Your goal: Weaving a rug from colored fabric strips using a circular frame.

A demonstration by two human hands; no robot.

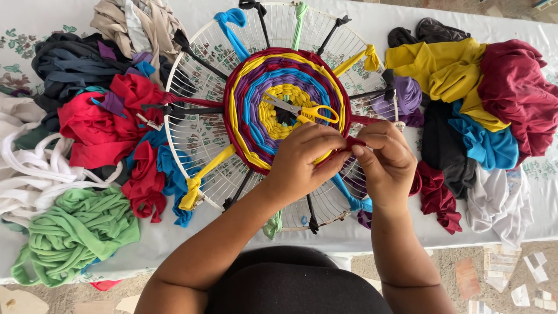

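Both hands meet at the near-right edge of the round woven mat (288, 107). The left hand (302, 160) and the right hand (386, 160) are together, fingertips pinched on one dark red fabric strip (353, 141) between them.

The strip lies at the mat's outer red ring, on the side toward the person. Its short visible length runs roughly left to right between the two pinches; whether it tilts is hard to tell, since fingers hide most of it.

To do this step well, I judge the strip should stay snug but not stretched, pressed against the mat's outer ring so no gap opens, with tension kept even so the mat lies flat.

On the mat's centre lie yellow-handled scissors (302, 110), blades pointing away to the left. The mat sits on a white wire round frame (197, 139), with knotted fabric spokes running out from the mat to the rim. Left of the mat lie a red cloth pile (102, 125) and green strips (72, 232); right of the mat are yellow cloth (442, 70) and maroon cloth (514, 87).
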